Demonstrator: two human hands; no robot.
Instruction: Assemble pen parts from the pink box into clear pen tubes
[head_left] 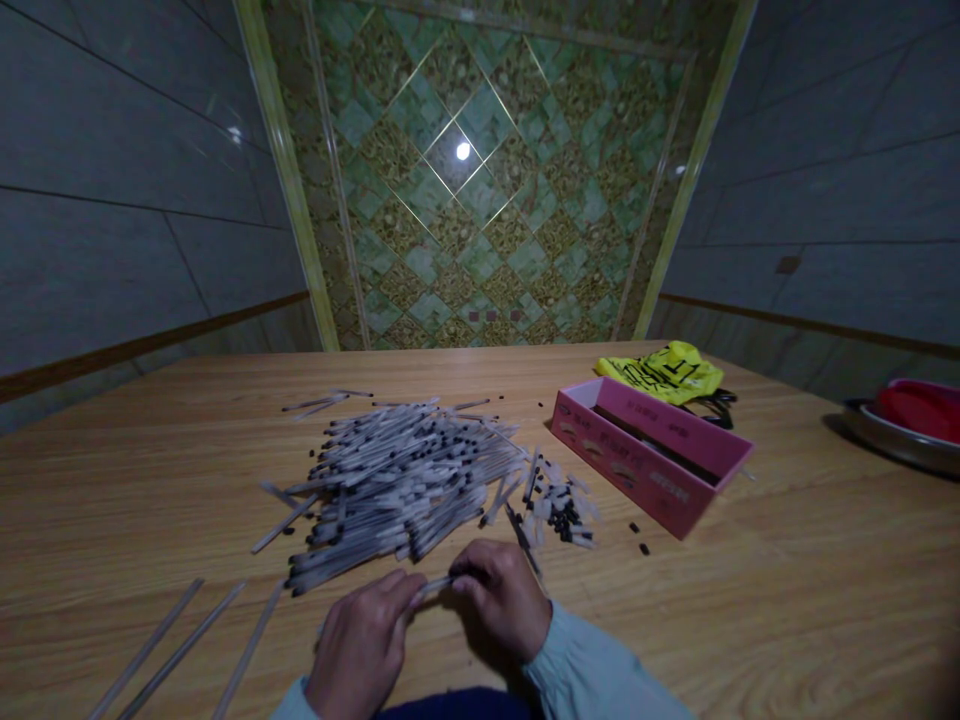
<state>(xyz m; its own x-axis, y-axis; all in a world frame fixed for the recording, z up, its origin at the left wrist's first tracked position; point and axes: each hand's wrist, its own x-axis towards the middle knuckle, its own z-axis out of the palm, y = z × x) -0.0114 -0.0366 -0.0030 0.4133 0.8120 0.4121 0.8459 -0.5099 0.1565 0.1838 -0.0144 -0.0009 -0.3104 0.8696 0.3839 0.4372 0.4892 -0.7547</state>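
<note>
Between my two hands, near the table's front edge, is a slim grey pencil-like stick (pixel 436 585). My left hand (pixel 365 640) pinches its left part, and the fingers of my right hand (pixel 501 592) close round its dark right end. Just beyond them lies a big pile of similar grey sticks (pixel 405 470), many with black ends. A smaller heap of short clear caps and black bits (pixel 561 505) sits right of the pile. One dark stick (pixel 523 540) lies close to my right hand. Three longer grey sticks (pixel 184 640) rest apart at the left front.
An open pink box (pixel 637 465) with eyebrow-like pictures stands on the right, dark strips inside. Behind it is a crumpled yellow bag (pixel 667 372). At the far right edge sits a metal basin (pixel 907 440) with something red in it. Tiled walls surround the wooden table (pixel 787 600).
</note>
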